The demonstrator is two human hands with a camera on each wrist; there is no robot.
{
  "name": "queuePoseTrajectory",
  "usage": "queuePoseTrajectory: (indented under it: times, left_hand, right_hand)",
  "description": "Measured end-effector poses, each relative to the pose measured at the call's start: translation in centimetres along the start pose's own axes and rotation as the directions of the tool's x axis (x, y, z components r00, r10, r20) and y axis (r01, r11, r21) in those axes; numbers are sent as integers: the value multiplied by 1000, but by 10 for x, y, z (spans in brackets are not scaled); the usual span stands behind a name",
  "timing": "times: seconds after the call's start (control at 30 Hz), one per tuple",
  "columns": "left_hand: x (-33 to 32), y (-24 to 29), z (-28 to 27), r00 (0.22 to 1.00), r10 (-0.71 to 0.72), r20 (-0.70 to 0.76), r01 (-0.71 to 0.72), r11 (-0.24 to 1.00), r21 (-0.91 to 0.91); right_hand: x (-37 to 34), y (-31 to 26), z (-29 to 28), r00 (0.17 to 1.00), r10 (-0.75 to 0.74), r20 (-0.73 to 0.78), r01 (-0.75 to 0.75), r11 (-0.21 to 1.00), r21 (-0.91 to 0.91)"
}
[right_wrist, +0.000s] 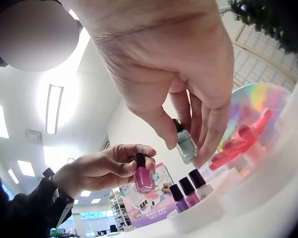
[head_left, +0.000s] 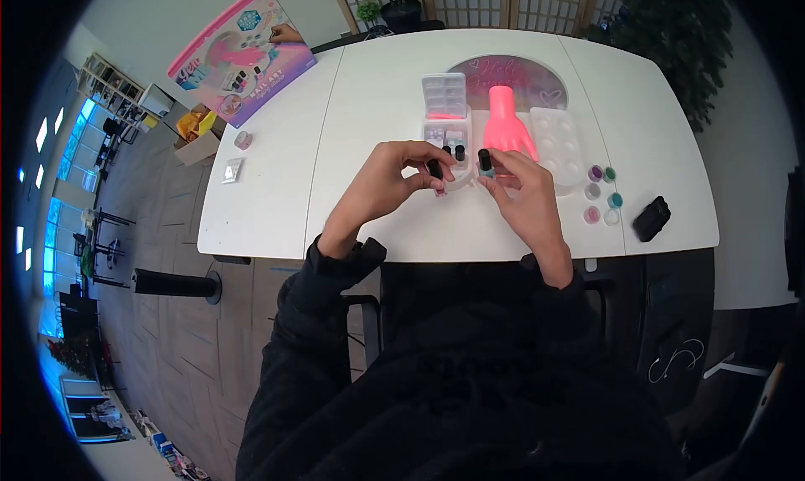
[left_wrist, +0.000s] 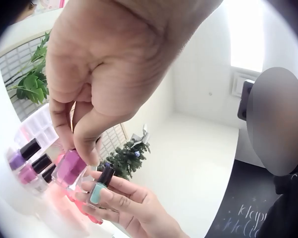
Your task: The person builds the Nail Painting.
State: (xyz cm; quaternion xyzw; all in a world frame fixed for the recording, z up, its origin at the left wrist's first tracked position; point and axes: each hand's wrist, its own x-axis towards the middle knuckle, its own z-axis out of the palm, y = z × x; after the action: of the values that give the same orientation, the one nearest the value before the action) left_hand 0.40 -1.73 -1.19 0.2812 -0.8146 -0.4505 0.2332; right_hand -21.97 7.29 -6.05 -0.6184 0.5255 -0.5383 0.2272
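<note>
My left hand [head_left: 390, 181] pinches a magenta nail polish bottle [right_wrist: 144, 179] by its black cap, above the front of the nail art tray. Close by on the right, my right hand [head_left: 524, 187] holds a pale teal nail polish bottle [right_wrist: 186, 147] between thumb and fingers, its black cap upward. Several more polish bottles, among them a purple one [left_wrist: 19, 157], stand in the tray's holder [right_wrist: 198, 210] just beyond the hands. A pink model hand [head_left: 506, 124] lies in the middle of the tray, behind my right hand.
A lidded compartment box [head_left: 444, 95] sits at the tray's left, a white palette [head_left: 558, 150] at its right. Several small glitter pots [head_left: 593, 192] and a black case [head_left: 651, 219] lie further right. The nail art box [head_left: 243, 57] stands at the far left, near a small packet [head_left: 232, 171].
</note>
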Motion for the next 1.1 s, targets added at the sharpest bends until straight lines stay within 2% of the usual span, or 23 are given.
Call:
queuePoseTrajectory:
  times: [0.17,0.27,0.33,0.37,0.43,0.53,0.67,0.73,0.87,0.93,0.97,1.03,1.1]
  left_hand:
    - [4,0,0,999,-26,-37,24,998,-59]
    - [5,-4,4,996,-1,-92,2,1000,9]
    - [6,-6,7,966,109,-234,-94,993,75]
    - [6,-6,8,966,108,-234,-93,993,75]
    - [6,-3,12,944,165,-287,-71,947,313]
    - [7,-4,19,941,120,-317,-14,948,317]
    - [8,-11,24,933,141,-330,22,896,444]
    - [8,-16,25,903,288,-319,-70,831,552]
    - [9,-22,26,905,294,-307,-74,820,567]
    - [9,-24,25,880,395,-265,-144,752,643]
    - [7,-22,23,875,395,-281,-129,749,650]
    - [5,-18,30,871,413,-266,-107,688,718]
    - [4,-19,31,878,404,-259,-92,671,735]
  right_hand:
    - [0,2,2,998,5,-58,-4,1000,7]
    - [0,-1,1,999,26,-34,-24,998,49]
    - [1,-1,0,997,64,35,-66,996,54]
    - [2,-3,0,997,64,36,-66,996,55]
    - [4,-11,-1,990,142,20,-144,980,134]
    - [7,-17,-3,991,129,44,-134,983,123]
    - [9,-6,2,992,103,77,-111,988,105]
    - [10,-4,7,995,70,68,-77,989,122]
    - [11,-3,19,1000,-10,-17,11,995,98]
    - [13,-7,23,999,-36,-26,38,997,72]
    - [16,-6,28,999,-51,-12,52,996,78]
    - [19,-2,31,991,-131,-28,130,990,-49]
    - [20,-9,34,994,-106,-39,105,993,-45]
